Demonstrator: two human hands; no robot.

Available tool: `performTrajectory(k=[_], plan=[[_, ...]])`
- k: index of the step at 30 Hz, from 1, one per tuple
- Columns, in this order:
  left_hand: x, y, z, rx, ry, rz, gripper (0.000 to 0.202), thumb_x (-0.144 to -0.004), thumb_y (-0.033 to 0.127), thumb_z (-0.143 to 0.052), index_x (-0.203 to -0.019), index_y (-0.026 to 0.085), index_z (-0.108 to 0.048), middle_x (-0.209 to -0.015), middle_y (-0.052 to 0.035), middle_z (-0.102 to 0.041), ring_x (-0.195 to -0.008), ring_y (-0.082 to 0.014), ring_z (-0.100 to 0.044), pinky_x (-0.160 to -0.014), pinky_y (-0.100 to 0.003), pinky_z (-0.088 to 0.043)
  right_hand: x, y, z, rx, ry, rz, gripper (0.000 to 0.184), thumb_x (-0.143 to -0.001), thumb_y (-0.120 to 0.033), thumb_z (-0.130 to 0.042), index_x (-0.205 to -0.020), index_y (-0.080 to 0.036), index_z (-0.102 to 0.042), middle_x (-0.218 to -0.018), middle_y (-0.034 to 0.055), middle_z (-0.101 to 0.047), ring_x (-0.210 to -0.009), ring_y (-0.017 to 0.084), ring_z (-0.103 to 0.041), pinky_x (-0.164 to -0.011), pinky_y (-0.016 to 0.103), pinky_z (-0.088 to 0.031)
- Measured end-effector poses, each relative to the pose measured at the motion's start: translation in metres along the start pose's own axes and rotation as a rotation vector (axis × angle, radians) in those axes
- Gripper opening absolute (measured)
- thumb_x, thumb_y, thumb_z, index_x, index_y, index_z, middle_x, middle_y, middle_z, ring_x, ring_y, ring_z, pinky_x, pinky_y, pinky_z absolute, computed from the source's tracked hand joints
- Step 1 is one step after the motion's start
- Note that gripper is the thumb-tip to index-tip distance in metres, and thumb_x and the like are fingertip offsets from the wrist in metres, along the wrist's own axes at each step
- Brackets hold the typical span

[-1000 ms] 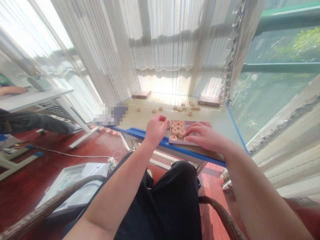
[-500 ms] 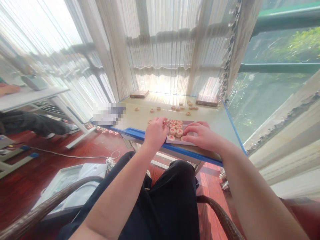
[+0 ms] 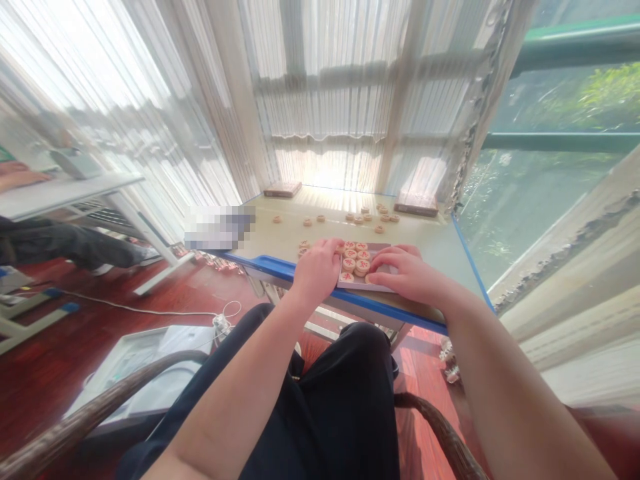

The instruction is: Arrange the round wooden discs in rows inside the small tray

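Round wooden Chinese chess pieces [image 3: 363, 265] with red characters stand in rows in the left part of a shallow open box [image 3: 345, 285] at the table's front edge. My left hand [image 3: 317, 270] is at the box's left rim, its fingers bent together by the far-left pieces; what is in them is hidden. Reaching over the right part of the box, my right hand [image 3: 407, 270] has its thumb and fingers closed around a piece [image 3: 369, 279] that shows only in part. A few loose pieces [image 3: 303, 247] lie just left of my left hand.
More loose pieces [image 3: 379, 229] lie scattered farther back on the blue-edged table [image 3: 425, 235]. Two flat boxes, one left [image 3: 283, 190] and one right [image 3: 416, 203], rest along its far edge. A person's arm [image 3: 23, 177] rests on another table at left.
My left hand's fingertips have shifted slightly right, over the box's rim towards the pieces in it. My right hand stays at the box. The view has moved a little.
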State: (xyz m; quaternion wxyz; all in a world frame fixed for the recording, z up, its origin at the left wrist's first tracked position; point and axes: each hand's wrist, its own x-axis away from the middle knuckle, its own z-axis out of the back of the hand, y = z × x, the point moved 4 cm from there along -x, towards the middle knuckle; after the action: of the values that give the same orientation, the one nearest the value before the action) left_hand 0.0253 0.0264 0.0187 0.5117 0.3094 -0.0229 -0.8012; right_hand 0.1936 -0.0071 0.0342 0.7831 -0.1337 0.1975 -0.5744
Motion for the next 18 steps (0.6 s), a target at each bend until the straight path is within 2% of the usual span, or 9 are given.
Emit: performTrajectory(k=[5,18], plan=[[0.0011,0.0003,-0.0002,0.015,0.013,-0.01,0.03,-0.085,0.016,-0.043,-0.111,0.021,-0.057,-0.107,-0.0072,-0.063,-0.103,-0.0227,-0.058,-0.093,-0.035,-0.044,0.0008,-0.0002,0.0002,-0.013,0.001,-0.024,0.024,-0.076,-0.043,-0.055,-0.082,-0.025,-0.07,-0.107,0.0033,-0.065,-0.122,0.027,-0.039,-0.107,0.042,-0.023],[0.0027,0.0013,0.0004,0.014,0.03,-0.011,0.029,-0.084,0.014,-0.043,-0.109,0.021,-0.057,-0.106,-0.0064,-0.063,-0.102,-0.0226,-0.058,-0.093,-0.034,-0.044,0.001,-0.0022,0.0014,-0.013,0.01,-0.006,0.024,-0.075,-0.043,-0.056,-0.079,-0.024,-0.07,-0.102,0.0039,-0.067,-0.117,0.027,-0.043,-0.105,0.043,-0.025]])
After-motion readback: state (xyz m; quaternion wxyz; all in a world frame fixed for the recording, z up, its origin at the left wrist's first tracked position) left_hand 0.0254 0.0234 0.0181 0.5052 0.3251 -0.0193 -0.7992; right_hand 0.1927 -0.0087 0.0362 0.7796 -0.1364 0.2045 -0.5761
